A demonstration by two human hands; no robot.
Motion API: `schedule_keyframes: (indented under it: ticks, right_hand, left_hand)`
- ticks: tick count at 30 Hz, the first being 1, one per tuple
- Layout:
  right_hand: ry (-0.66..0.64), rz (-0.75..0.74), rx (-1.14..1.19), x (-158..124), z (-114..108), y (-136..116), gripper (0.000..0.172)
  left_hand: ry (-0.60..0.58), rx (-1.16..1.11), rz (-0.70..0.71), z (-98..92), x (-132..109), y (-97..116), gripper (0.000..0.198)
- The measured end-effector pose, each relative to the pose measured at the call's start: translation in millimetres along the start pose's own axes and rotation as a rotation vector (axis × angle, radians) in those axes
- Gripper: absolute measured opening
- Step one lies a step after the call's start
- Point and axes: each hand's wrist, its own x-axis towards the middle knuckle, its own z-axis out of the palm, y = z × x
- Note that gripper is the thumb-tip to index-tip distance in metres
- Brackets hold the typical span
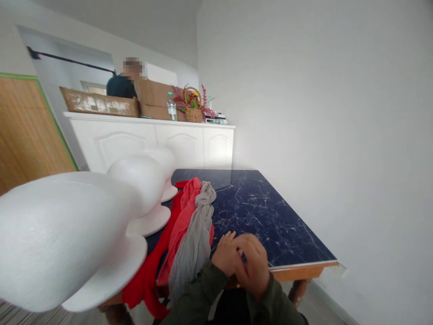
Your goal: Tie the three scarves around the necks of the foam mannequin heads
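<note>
My left hand (224, 255) and my right hand (255, 266) meet at the near edge of the dark blue marbled table (267, 212). Several fingertips of the left hand stretch forward. Bent fingers of the right hand reach over against the left; whether anything is between them is hidden. Just left of my hands lies a grey scarf (191, 239), knotted near its far end. Beside it run a coral-pink scarf (181, 212) and a bright red scarf (144, 275), which hangs over the front edge.
White egg-shaped head forms on flared bases, including a large near one (64, 225), line the table's left side. Behind stands a white cabinet (128, 140) with cardboard boxes, a water bottle (172, 107) and a flower basket (194, 114). A person (120, 85) is behind it. A wall borders the right.
</note>
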Motion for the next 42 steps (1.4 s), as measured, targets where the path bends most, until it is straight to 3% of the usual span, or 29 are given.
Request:
schedule_keyframes:
  ticks: [4,8,22,42]
  right_hand:
    - [-0.175,0.256,-0.037,-8.8,33.4,36.8,0.035]
    - [-0.318,0.318,0.017,-18.0,51.3,56.8,0.039]
    - [-0.393,0.358,-0.017,-14.9,43.0,48.8,0.042]
    - [-0.373,0.348,-0.003,-17.0,44.0,50.6,0.04]
  left_hand:
    - [0.034,0.037,0.056,9.7,0.4,-5.9,0.043]
    - [0.026,0.058,0.061,14.4,-0.1,-9.3,0.043]
    - [-0.015,0.089,0.036,13.8,-1.8,-7.9,0.045]
    - [-0.067,0.089,0.022,13.9,-2.0,-7.5,0.047]
